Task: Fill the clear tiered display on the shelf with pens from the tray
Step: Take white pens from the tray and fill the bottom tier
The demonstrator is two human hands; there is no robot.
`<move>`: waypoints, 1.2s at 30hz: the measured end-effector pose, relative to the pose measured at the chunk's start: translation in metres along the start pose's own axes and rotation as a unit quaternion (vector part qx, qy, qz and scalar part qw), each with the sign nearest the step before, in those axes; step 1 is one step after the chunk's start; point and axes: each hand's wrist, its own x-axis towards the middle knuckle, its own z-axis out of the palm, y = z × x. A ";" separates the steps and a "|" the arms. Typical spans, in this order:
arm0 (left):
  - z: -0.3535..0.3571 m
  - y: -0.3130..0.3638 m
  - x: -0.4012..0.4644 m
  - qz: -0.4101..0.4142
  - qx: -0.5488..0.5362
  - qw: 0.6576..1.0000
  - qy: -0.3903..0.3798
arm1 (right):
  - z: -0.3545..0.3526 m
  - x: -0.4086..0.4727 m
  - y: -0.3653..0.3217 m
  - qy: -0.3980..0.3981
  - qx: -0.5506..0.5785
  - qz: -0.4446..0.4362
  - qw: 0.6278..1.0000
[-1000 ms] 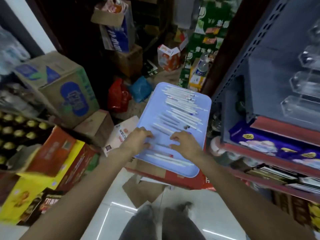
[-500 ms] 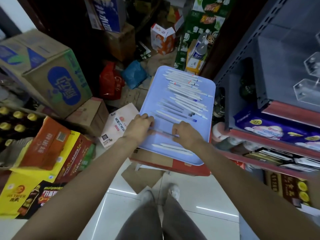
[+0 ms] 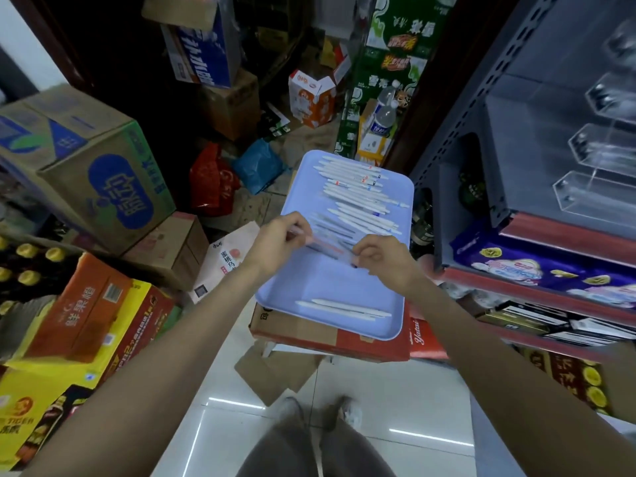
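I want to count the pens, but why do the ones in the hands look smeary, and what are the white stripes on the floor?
Head view: the pens held between the left hand and right hand are motion-blurred; those lying on the tray look sharper; the stripes are lamp glare on the glossy floor tiles.

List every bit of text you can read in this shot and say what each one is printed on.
"Yatai": red carton under the blue tray.
"TIGER": yellow carton, lower left.
"蜜桃乌": white and pink carton left of the tray; remaining characters hidden.
Large white characters on the brown carton's blue oval: upside down, not read with confidence.
Pens, purple packs, green cartons: print too small or blurred.
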 end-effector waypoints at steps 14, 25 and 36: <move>0.075 0.177 0.043 -0.068 -0.326 0.942 -0.046 | -0.112 -0.053 -0.021 0.221 0.236 -0.043 0.945; 0.153 0.286 0.057 0.007 -0.343 0.939 -0.026 | -0.238 -0.129 0.038 0.225 0.202 -0.078 0.950; 0.234 0.351 0.061 0.047 -0.336 0.940 -0.035 | -0.319 -0.160 0.094 0.158 0.202 -0.113 0.960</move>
